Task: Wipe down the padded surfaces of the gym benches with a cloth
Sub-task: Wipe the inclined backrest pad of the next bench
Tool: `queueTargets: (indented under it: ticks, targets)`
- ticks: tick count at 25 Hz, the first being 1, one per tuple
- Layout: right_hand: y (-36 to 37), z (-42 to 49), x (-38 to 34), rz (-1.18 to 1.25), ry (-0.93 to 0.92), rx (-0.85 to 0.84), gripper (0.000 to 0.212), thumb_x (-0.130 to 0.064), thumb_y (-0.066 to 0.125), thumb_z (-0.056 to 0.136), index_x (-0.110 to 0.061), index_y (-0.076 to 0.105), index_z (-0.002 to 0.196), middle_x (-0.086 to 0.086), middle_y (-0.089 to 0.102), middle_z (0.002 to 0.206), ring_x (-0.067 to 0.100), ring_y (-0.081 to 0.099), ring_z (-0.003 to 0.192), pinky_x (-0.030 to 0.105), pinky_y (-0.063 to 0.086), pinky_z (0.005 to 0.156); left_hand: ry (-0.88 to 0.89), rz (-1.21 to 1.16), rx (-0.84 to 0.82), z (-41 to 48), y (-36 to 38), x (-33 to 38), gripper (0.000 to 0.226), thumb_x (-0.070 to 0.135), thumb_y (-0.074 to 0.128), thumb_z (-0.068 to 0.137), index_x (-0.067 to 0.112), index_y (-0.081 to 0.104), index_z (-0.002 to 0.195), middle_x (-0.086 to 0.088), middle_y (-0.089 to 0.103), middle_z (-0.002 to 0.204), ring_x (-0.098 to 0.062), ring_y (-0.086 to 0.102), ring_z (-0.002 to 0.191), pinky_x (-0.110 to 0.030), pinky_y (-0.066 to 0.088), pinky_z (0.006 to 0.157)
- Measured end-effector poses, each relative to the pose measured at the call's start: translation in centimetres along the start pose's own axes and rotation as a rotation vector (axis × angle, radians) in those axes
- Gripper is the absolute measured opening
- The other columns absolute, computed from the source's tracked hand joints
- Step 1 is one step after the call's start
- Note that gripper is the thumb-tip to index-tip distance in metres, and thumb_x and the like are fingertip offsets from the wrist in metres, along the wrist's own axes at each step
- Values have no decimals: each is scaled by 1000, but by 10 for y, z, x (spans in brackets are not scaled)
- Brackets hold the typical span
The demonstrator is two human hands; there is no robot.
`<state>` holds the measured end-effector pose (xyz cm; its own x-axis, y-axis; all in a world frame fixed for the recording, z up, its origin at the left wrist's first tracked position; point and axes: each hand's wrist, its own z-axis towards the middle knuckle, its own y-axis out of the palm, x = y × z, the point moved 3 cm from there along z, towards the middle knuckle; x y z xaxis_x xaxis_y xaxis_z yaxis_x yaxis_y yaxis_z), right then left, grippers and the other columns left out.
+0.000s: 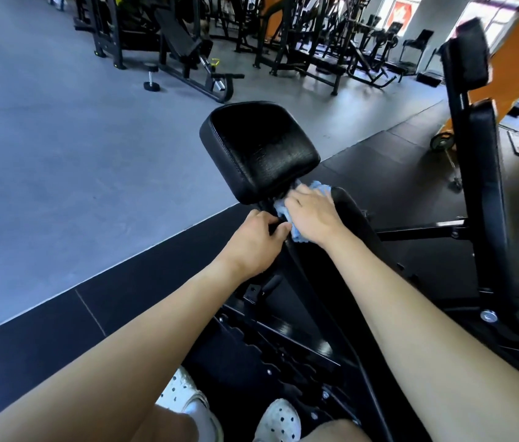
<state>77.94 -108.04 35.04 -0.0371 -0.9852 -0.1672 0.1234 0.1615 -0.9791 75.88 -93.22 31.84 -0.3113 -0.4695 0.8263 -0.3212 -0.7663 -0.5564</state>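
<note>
Right hand (310,215), fingers spread flat, presses the cloth (281,209) at the gap under the seat pad (258,148), left hand (256,240) gripping the frame (266,206); next, probably a firm sweep along the back pad (355,218).

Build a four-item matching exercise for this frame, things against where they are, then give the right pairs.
1 cloth
2 seat pad
3 dumbbell
4 left hand

a on the grey floor
b under the right hand
c gripping the bench frame
d just beyond both hands

Pairs: 1-b, 2-d, 3-a, 4-c
</note>
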Motion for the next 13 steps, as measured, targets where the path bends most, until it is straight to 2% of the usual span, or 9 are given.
queueTargets:
  ticks: [2, 4, 5, 6, 8, 10, 11, 13]
  targets:
    - [3, -24, -4, 218, -154, 62, 39, -29, 25, 88, -20, 61, 77, -8, 61, 95, 16, 54, 102, 37, 36, 104, -4, -38, 31, -4, 1, 0, 32, 39, 51, 102, 20, 45, 78, 3, 42, 89, -14, 48, 73, -21, 33, 68]
    - [-1, -41, -2, 306, -226, 69, 42, -21, 32, 91, -10, 72, 100, -9, 66, 109, 9, 53, 110, 25, 33, 106, 16, -51, 44, -6, 0, 2, 25, 36, 52, 102, 29, 47, 79, 7, 44, 95, -11, 54, 82, -17, 32, 71]
    - [-5, -39, 1, 264, -242, 69, 45, -21, 31, 92, -10, 71, 109, -8, 66, 116, 9, 53, 114, 23, 32, 107, 15, -54, 32, -7, 0, 1, 19, 38, 52, 102, 30, 52, 85, 7, 47, 100, -12, 56, 89, -17, 33, 75]
    - [-9, -33, 2, 195, -238, 73, 47, -24, 28, 93, -13, 70, 110, -6, 66, 119, 11, 53, 118, 25, 32, 108, 10, -58, 18, -7, -1, 1, 17, 42, 52, 102, 27, 59, 97, 5, 50, 108, -13, 58, 98, -19, 35, 81]
    - [-7, -16, 15, 66, -109, 58, 46, -37, 16, 88, -22, 60, 88, -1, 66, 112, 21, 53, 120, 34, 35, 107, -33, -54, -10, -8, -2, -1, 42, 49, 51, 101, 17, 59, 127, 4, 50, 125, -14, 56, 109, -22, 39, 91]
    - [-5, -4, 18, 53, 50, 1, 41, -46, 10, 81, -31, 48, 76, -2, 64, 109, 21, 48, 122, 41, 34, 110, -53, -61, -6, -8, -3, -2, 50, 52, 51, 101, 15, 56, 135, 3, 50, 129, -13, 55, 109, -23, 40, 92]
    - [-3, -5, 14, 52, 63, -3, 42, -46, 12, 82, -32, 51, 78, -4, 64, 113, 19, 46, 123, 42, 32, 111, -58, -71, -2, -8, -4, -2, 51, 52, 51, 101, 14, 56, 135, 3, 51, 128, -13, 55, 108, -24, 40, 90]
    - [4, -19, 2, 104, -60, 34, 46, -37, 22, 88, -22, 65, 94, -7, 63, 115, 14, 45, 121, 35, 30, 112, -78, -111, 2, -10, -5, 1, 46, 48, 52, 101, 14, 56, 133, 2, 54, 123, -12, 55, 103, -23, 40, 86]
